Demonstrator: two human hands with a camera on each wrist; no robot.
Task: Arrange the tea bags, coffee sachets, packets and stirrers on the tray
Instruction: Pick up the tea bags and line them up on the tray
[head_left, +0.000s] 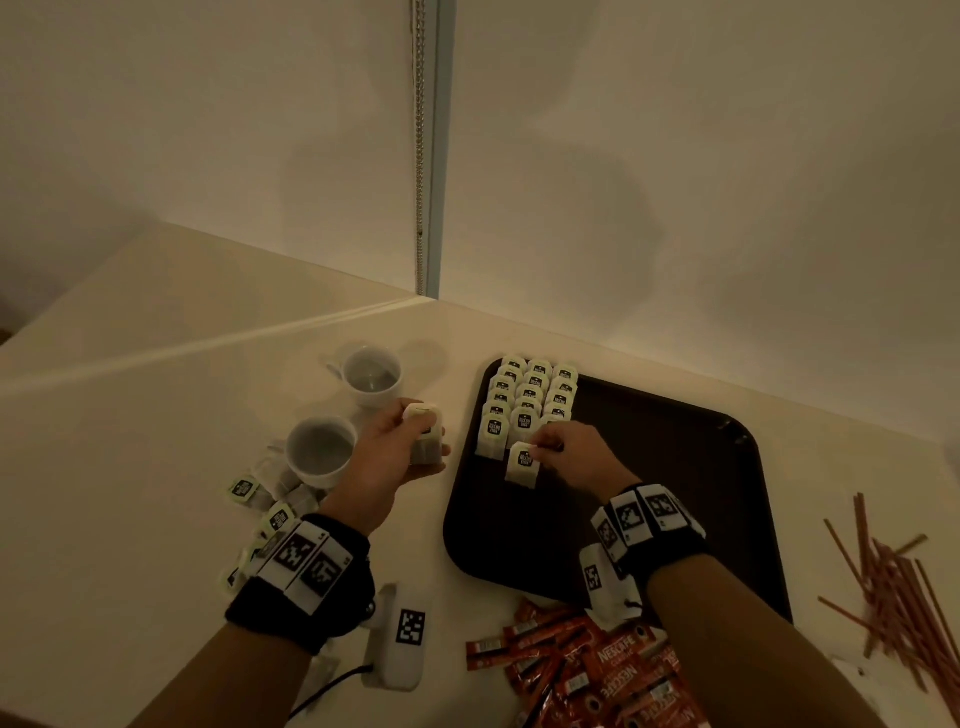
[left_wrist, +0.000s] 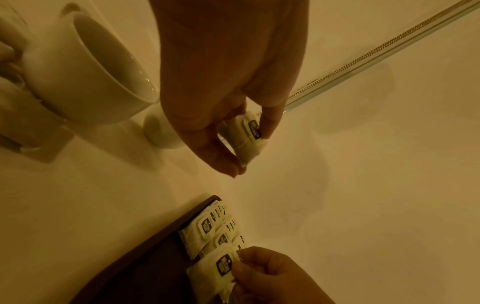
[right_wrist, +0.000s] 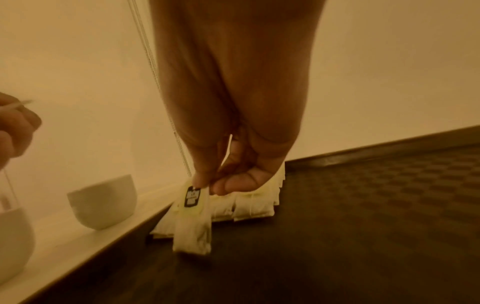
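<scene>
Tea bags (head_left: 530, 395) were laid in three overlapping rows at the far left corner of the dark tray (head_left: 675, 467), each with its tag facing up. One more bag (head_left: 522, 464) was pinched at its tag between thumb and fingertips of the right hand (head_left: 566, 449), its lower edge resting on the tray at the near end of the middle row; in the right wrist view the bag (right_wrist: 192, 226) was seen hanging from the pinch, blurred, with the rows (right_wrist: 249, 205) just behind it. A small stack of bags (head_left: 426, 434) was gripped in the left hand (head_left: 395, 447), fingers curled round it, just left of the tray over the white table (head_left: 156, 415); from the left wrist the stack (left_wrist: 246, 139) was seen held between thumb and fingers.

Two white cups (head_left: 322, 452) were stood on the table left of the tray, one nearer and one farther, the left hand between them and the tray. Loose bags (head_left: 260, 499) were scattered on the table beside and below the near cup. Red coffee sachets (head_left: 597, 665) were heaped on the table at the tray's near edge, partly hidden by the right forearm. Stirrers (head_left: 893, 582) were piled loosely on the table to the right of the tray, apart from it. Marker bands were worn on both wrists.
</scene>
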